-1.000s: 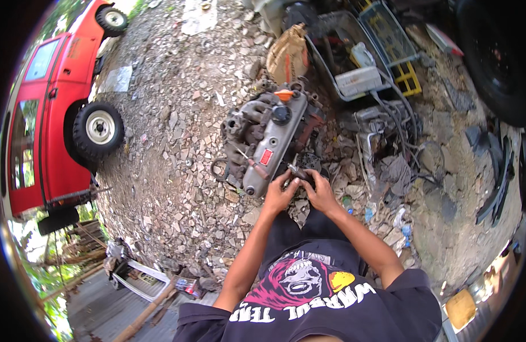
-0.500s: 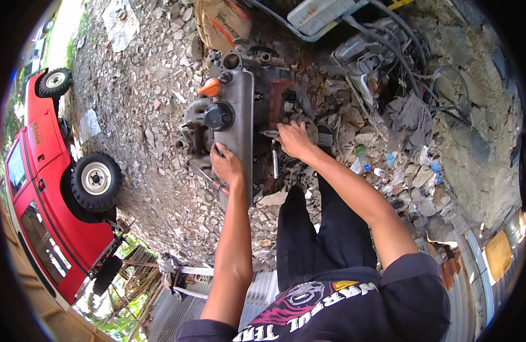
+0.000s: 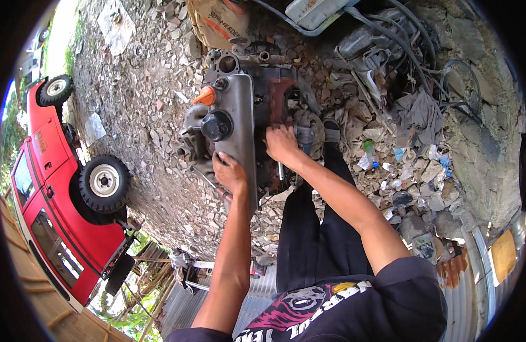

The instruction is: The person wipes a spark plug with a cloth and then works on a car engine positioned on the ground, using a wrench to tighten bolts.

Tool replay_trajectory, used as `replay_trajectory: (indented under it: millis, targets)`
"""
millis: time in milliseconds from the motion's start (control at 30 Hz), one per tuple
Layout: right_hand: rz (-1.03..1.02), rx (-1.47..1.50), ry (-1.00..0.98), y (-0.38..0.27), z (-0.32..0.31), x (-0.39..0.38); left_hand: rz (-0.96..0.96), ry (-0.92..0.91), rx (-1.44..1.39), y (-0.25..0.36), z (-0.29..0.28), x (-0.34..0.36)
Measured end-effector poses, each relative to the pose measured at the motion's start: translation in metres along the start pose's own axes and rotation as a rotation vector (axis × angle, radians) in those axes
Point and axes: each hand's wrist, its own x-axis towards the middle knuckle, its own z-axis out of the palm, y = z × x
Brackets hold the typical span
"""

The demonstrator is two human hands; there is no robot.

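Note:
A grey valve cover [image 3: 240,119] tops a dirty engine [image 3: 279,94] standing on the rubble in front of me. It carries a black round oil cap [image 3: 217,125] and an orange plastic piece [image 3: 205,96]. My left hand [image 3: 230,172] rests on the cover's left edge below the cap, fingers apart. On the engine's right side, my right hand [image 3: 283,143] is closed around the upper part of a socket wrench. The wrench's shiny handle [image 3: 281,171] hangs down below the hand. My fingers hide its head and whatever it sits on.
Behind the engine lies a brown sack [image 3: 217,23]. Grey machine parts with hoses [image 3: 382,40], a rag [image 3: 419,114] and litter lie to the right beside a rough wall [image 3: 479,137]. A red off-road car [image 3: 58,199] stands at the left.
My right hand has shifted slightly left, closer against the engine, and covers more of the wrench. The handle shows lower and shorter. My left hand stays on the valve cover.

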Motion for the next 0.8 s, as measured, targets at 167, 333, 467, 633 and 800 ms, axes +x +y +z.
replay_trajectory:
  millis: [167,333,467,633,800]
  targets:
    - [-0.034,-0.019,0.035,-0.005,-0.001,0.004,0.014,0.013,0.008,-0.002,0.002,0.0]
    - [-0.055,0.012,0.119,-0.005,0.001,0.002,0.005,0.011,0.024,-0.001,0.002,-0.001]
    - [-0.096,-0.001,0.165,-0.001,0.008,0.001,-0.013,-0.014,0.041,0.002,-0.001,-0.002]
    - [-0.114,0.016,0.225,0.002,0.024,0.005,0.001,-0.014,0.027,0.003,0.0,-0.001]
    - [-0.067,0.08,0.234,0.003,0.028,0.008,-0.017,-0.022,0.037,0.011,-0.003,-0.001]
